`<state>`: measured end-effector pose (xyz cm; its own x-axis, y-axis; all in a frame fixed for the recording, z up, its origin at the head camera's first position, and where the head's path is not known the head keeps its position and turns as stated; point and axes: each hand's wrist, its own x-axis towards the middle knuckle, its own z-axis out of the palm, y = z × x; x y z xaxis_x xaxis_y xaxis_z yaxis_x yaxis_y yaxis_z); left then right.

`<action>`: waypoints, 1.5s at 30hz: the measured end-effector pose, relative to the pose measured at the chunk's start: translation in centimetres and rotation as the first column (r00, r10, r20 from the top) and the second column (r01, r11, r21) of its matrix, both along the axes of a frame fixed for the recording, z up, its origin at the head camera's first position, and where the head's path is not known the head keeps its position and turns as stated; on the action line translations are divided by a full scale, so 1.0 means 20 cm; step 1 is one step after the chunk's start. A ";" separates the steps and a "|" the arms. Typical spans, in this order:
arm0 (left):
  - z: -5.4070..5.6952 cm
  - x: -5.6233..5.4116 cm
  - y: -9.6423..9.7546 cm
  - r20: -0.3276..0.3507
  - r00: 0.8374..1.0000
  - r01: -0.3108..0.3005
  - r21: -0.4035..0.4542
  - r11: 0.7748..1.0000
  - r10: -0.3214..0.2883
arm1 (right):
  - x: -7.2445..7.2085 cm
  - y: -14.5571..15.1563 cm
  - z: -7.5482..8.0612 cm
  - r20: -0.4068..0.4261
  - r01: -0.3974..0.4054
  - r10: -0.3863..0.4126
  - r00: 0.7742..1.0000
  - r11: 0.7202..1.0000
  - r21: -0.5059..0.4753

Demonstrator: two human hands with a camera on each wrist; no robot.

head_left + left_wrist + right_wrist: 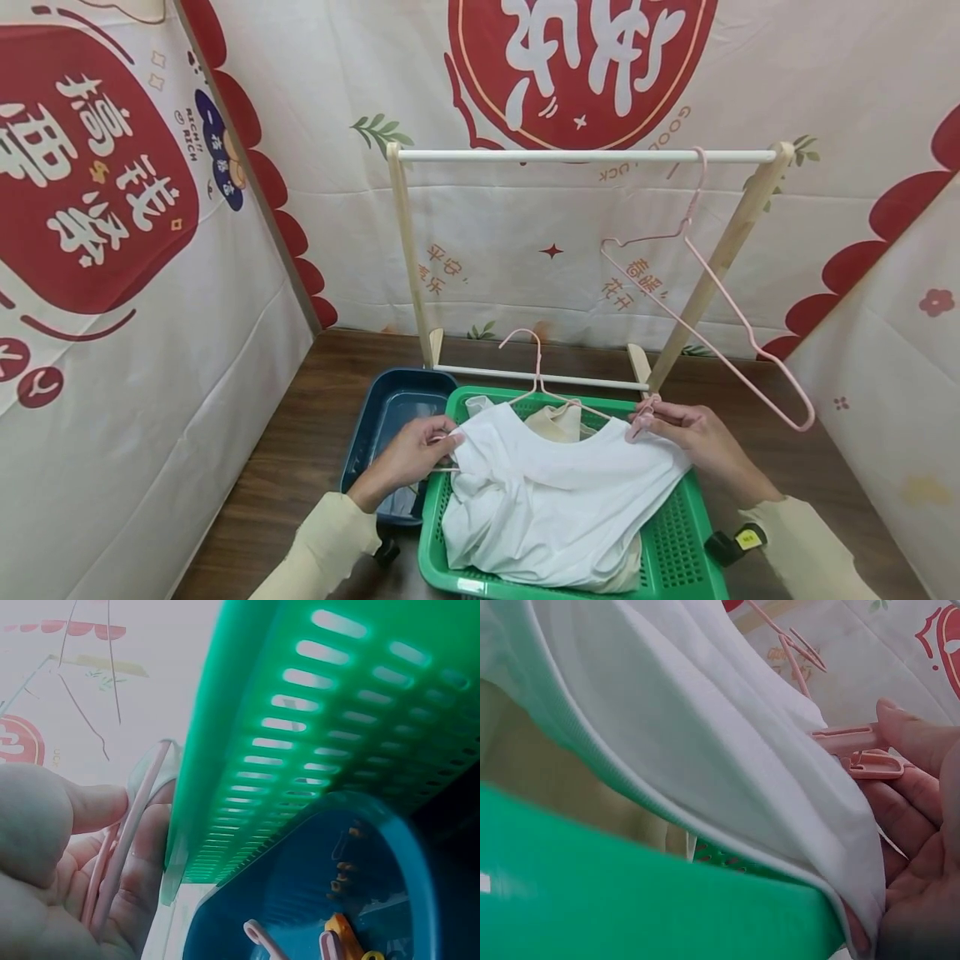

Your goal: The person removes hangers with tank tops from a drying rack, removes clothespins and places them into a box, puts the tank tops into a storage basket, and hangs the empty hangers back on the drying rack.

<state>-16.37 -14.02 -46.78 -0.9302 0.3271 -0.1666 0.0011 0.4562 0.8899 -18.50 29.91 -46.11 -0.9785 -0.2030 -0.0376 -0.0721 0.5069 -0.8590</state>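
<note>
A white shirt (pixel 555 492) lies spread over a green basket (pixel 681 533), with a pink clothes hanger (pixel 538 360) inside it; the hook stands out above the neckline. My left hand (pixel 415 450) holds the hanger's end at the shirt's left shoulder. The left wrist view shows the pink hanger bars (pixel 129 832) between thumb and fingers, with a bit of white cloth at the tip. At the right shoulder, my right hand (pixel 697 433) pinches a pink clothespin (pixel 849 741) against the cloth. Whether the clothespin grips the hanger under the cloth is hidden.
Behind the basket stands a rack with a white rail (pixel 540 156) and wooden legs. Another pink hanger (pixel 720 287) hangs at its right end. A dark blue tray (pixel 397 385) with pink and orange clips sits left of the basket. Beige cloth (pixel 558 423) lies under the shirt.
</note>
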 end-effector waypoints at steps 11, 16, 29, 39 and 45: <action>0.00 0.00 0.00 -0.042 0.999 0.019 0.005 1.000 -0.018 | -0.01 0.01 -0.01 0.042 -0.007 0.009 0.999 0.999 -0.031; 0.00 0.00 0.00 -0.046 0.999 0.019 0.004 1.000 -0.019 | -0.01 0.01 -0.01 0.048 -0.012 0.014 0.999 0.999 -0.036; 0.01 0.01 0.00 -0.040 0.999 0.013 0.007 1.000 -0.013 | -0.01 0.01 -0.03 0.022 0.012 -0.012 1.000 1.000 -0.028; 0.00 0.00 0.01 -0.030 0.999 0.017 0.008 1.000 -0.017 | -0.01 0.02 -0.02 0.000 0.026 -0.026 1.000 0.999 -0.023; 0.01 0.00 0.01 -0.025 1.000 0.014 0.002 1.000 -0.014 | -0.01 0.03 -0.03 -0.043 0.026 -0.027 0.999 0.999 -0.026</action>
<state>-16.42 -13.91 -46.65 -0.9295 0.3402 -0.1425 0.0297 0.4541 0.8905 -18.70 30.50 -46.63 -0.9841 -0.1773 0.0101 -0.0967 0.4874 -0.8678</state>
